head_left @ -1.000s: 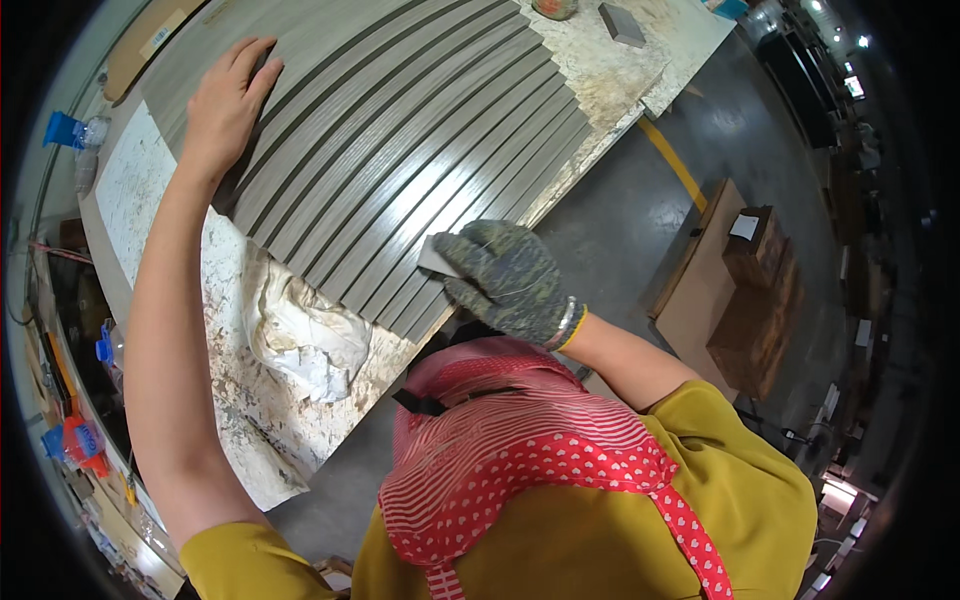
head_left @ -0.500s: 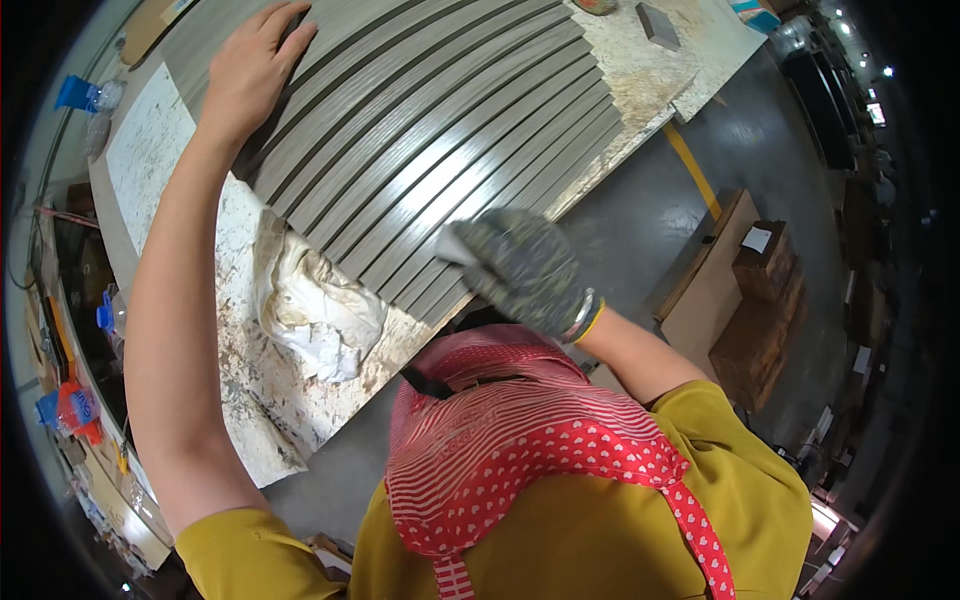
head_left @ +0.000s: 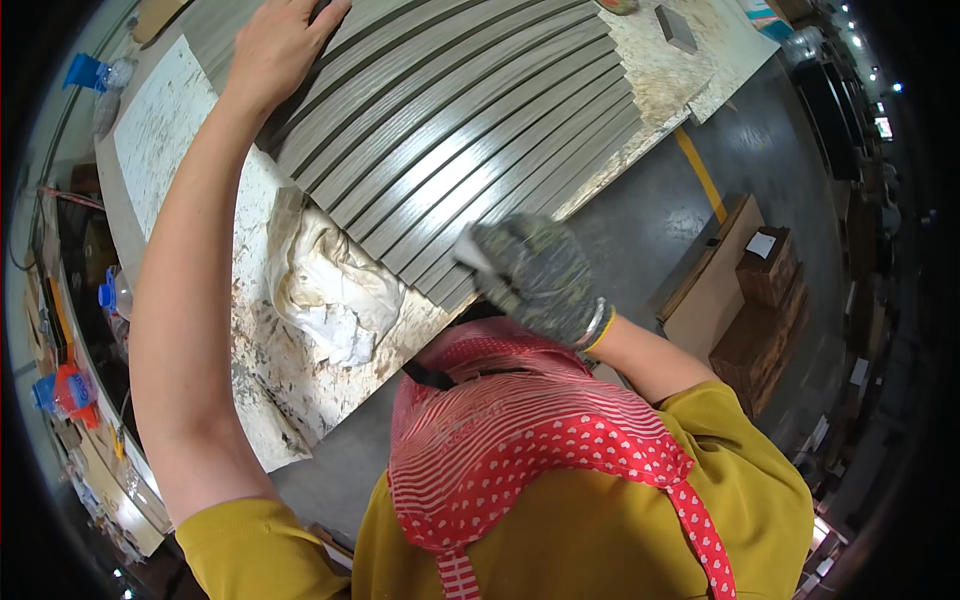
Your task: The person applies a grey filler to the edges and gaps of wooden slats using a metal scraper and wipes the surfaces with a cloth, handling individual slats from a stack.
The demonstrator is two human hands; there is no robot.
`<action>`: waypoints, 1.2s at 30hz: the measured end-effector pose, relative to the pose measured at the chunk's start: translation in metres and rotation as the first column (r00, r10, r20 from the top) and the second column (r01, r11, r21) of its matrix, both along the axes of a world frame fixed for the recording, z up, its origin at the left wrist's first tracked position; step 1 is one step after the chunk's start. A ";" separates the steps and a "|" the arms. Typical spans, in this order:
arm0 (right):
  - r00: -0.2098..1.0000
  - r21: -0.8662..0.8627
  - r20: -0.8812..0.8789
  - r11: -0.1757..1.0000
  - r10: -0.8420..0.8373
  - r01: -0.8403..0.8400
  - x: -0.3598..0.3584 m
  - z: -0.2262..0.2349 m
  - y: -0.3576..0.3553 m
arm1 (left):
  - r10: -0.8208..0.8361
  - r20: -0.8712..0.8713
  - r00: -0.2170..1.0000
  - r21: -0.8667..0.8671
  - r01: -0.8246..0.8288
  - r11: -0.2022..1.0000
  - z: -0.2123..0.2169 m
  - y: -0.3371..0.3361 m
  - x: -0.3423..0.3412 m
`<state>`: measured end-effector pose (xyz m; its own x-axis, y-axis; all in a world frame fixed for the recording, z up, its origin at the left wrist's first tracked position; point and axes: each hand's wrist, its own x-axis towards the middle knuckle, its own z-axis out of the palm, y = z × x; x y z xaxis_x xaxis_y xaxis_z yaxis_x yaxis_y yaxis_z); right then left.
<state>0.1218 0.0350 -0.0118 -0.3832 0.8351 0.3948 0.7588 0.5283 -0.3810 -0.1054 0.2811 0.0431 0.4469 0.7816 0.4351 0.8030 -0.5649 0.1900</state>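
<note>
Left hand (head_left: 285,45) lies flat, open, on grey strips (head_left: 450,140). Gloved right hand (head_left: 535,275) pinches a small pad (head_left: 472,250). I judge strips stiff, slick; grip edges.

Bright, sharp (heavy fisheye bending)

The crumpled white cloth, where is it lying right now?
The crumpled white cloth lies on the stained white board, left of centre in the head view, touching the near ends of the grey grooved strips.
</note>
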 end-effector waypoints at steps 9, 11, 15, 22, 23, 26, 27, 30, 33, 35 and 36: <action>0.997 -0.026 -0.049 0.998 -0.053 0.052 0.009 -0.008 -0.001 | -0.032 0.018 0.999 0.006 0.032 0.999 -0.003 0.011 -0.005; 0.990 -0.198 0.081 0.971 -0.117 0.131 -0.004 0.005 -0.008 | 0.004 0.017 1.000 -0.035 -0.003 0.999 -0.004 0.011 0.002; 0.999 -0.093 -0.021 0.995 -0.026 0.024 0.013 0.000 0.004 | -0.011 0.030 0.999 0.022 0.010 1.000 -0.010 0.014 -0.002; 0.966 -0.135 -0.148 0.972 -0.214 0.195 0.068 -0.001 0.025 | -0.024 0.016 1.000 0.004 0.024 1.000 -0.004 0.011 0.003; 0.964 -0.131 -0.148 0.970 -0.221 0.203 0.071 -0.001 0.026 | -0.009 0.013 1.000 -0.014 0.010 1.000 -0.003 0.010 0.004; 0.975 -0.010 0.042 0.976 -0.219 0.220 0.087 0.005 0.039 | 0.017 0.017 1.000 -0.048 -0.016 0.999 0.000 0.005 0.006; 0.959 -0.007 0.102 0.964 -0.263 0.265 0.105 0.000 0.048 | 0.031 0.027 0.999 -0.065 -0.029 0.997 0.002 0.003 0.007; 0.905 0.114 -0.123 0.900 -0.407 0.421 0.138 -0.010 0.062 | 0.033 0.013 0.999 -0.090 -0.032 0.995 0.005 0.004 0.007; 0.918 0.000 -0.111 0.924 -0.381 0.384 0.137 -0.001 0.055 | 0.058 -0.005 0.998 -0.102 -0.058 0.993 0.008 0.001 0.010; 0.991 0.019 0.035 0.991 -0.132 0.131 0.130 -0.008 0.044 | 0.059 0.012 0.998 -0.125 -0.057 0.990 0.008 0.001 0.013; 0.994 0.008 0.047 0.995 -0.103 0.102 0.135 -0.011 0.047 | 0.059 -0.002 0.998 -0.121 -0.059 0.991 0.008 0.001 0.011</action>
